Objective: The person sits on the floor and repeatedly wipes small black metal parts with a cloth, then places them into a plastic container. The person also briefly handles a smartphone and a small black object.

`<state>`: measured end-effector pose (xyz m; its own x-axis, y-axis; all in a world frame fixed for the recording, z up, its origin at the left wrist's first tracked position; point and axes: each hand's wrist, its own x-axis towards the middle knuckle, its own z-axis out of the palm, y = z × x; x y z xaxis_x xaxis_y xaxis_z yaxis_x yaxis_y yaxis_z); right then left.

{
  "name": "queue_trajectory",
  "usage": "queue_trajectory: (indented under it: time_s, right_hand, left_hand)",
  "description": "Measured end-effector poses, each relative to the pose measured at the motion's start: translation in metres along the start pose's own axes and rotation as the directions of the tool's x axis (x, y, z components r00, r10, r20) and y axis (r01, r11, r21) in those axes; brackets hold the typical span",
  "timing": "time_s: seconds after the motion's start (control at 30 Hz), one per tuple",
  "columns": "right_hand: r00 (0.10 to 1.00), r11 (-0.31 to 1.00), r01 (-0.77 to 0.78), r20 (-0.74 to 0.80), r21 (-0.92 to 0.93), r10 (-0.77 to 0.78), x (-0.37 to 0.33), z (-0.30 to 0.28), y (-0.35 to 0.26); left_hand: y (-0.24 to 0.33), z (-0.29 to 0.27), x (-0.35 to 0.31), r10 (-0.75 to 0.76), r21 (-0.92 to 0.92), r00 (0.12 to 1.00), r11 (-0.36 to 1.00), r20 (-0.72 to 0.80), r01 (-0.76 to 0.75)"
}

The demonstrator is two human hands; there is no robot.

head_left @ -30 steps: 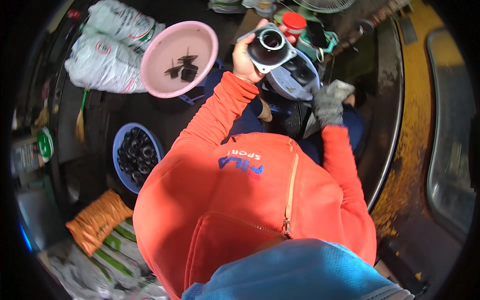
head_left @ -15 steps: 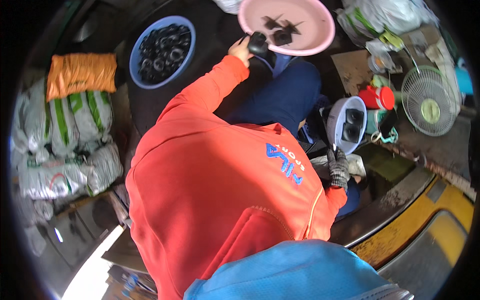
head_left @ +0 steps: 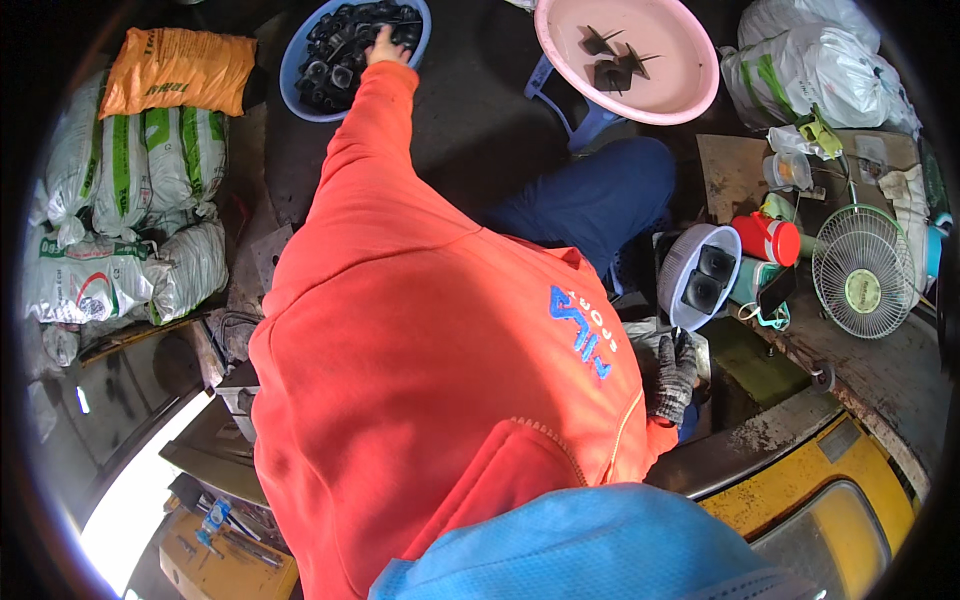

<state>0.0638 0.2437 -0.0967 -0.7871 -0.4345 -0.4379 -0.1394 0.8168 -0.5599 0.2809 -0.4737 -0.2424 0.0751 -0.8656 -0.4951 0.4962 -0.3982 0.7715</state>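
My bare left hand [head_left: 386,48] reaches into the blue basin [head_left: 287,85] at the top. Its visible fingers are apart over a heap of black cup-like parts [head_left: 340,76], and I see none clearly held. My right hand [head_left: 674,380], in a grey knit glove with dark fingertips, is low on the right by my leg. Its fingers are closed, and what they hold, if anything, I cannot make out. Just above it, a tilted pale-blue bowl [head_left: 672,268] contains black parts [head_left: 703,291]. Dark finned pieces [head_left: 614,73] lie in the pink basin [head_left: 706,75].
The pink basin rests on a blue stool [head_left: 583,128]. To the right are a red-lidded jug [head_left: 770,239], a fan [head_left: 863,280] and white sacks [head_left: 815,75]. Stacked sacks [head_left: 122,180] and an orange bag [head_left: 180,70] stand left. Yellow machinery [head_left: 850,470] occupies the lower right.
My left hand has moved left from the pink basin's edge, where it held a black part, to the blue basin. The view has shifted; my right hand stays below the pale-blue bowl.
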Motion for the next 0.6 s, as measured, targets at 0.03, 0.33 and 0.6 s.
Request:
queue_trajectory:
  time_s: [0.03,0.33,0.6]
  right_hand:
    - [1.000,0.999,-0.002,-0.025,0.051,0.004,0.000,0.002,-0.002]
    - [0.935,0.679,0.141,-0.323,0.720,0.148,-0.003,0.010,-0.001]
    - [0.777,0.016,0.438,-0.387,0.899,0.496,-0.014,-0.013,-0.011]
  left_hand:
    - [-0.008,0.018,-0.009,-0.015,0.060,0.992,0.998,0.128,0.007]
    - [-0.157,0.180,-0.276,-0.422,0.253,0.625,0.904,0.657,0.344]
    - [-0.299,0.203,-0.501,-0.797,0.522,-0.338,0.589,0.500,-0.617]
